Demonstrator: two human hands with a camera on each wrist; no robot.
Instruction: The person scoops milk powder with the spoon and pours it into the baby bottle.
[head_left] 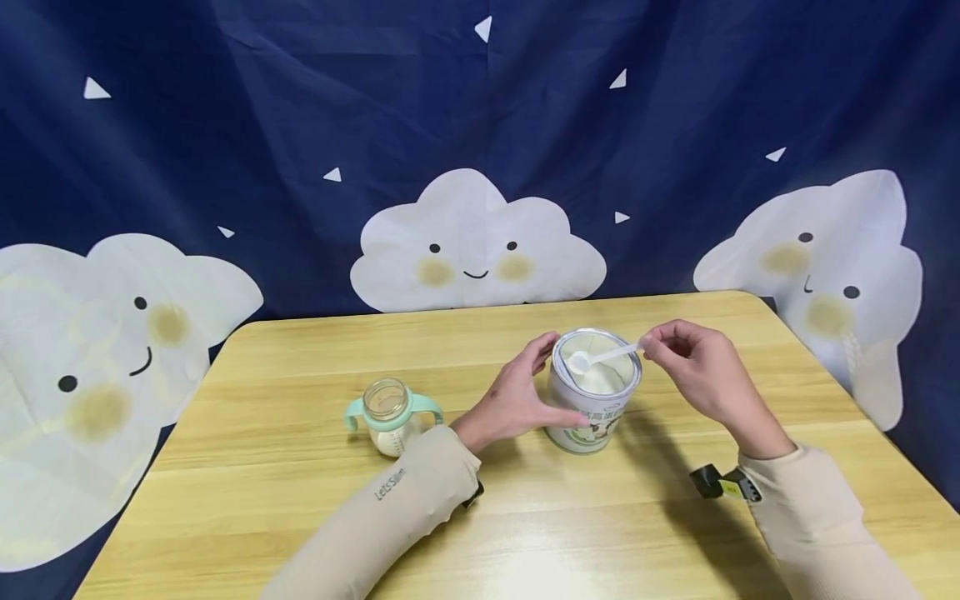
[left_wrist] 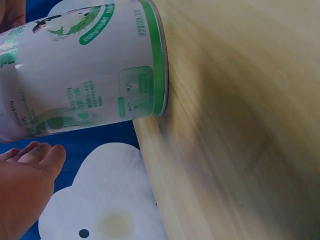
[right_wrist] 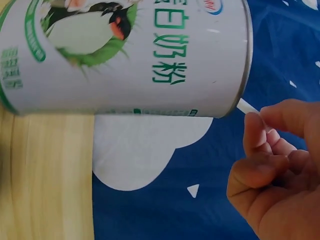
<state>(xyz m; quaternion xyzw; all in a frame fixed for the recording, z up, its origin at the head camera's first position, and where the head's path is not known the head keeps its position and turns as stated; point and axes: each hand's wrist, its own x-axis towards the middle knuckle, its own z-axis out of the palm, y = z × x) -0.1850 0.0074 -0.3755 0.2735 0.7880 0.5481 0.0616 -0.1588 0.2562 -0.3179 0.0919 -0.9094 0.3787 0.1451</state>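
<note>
A white milk powder can (head_left: 581,440) with green print stands on the table, its top open and pale powder (head_left: 600,382) inside. Around its left side my left hand (head_left: 517,396) holds it, thumb along the front and fingers toward the back. Between thumb and forefinger my right hand (head_left: 701,371) pinches the end of a white scoop (head_left: 580,362). The scoop's bowl is over the can's mouth, and its contents are hard to make out. In the right wrist view, only a short piece of the scoop's handle (right_wrist: 246,106) shows past the can's rim.
Left of the can stands a baby bottle (head_left: 395,440) with mint-green handles, uncapped and partly filled with something whitish. The light wooden table (head_left: 285,383) ends at the back against a dark blue cloth (head_left: 420,100) printed with clouds.
</note>
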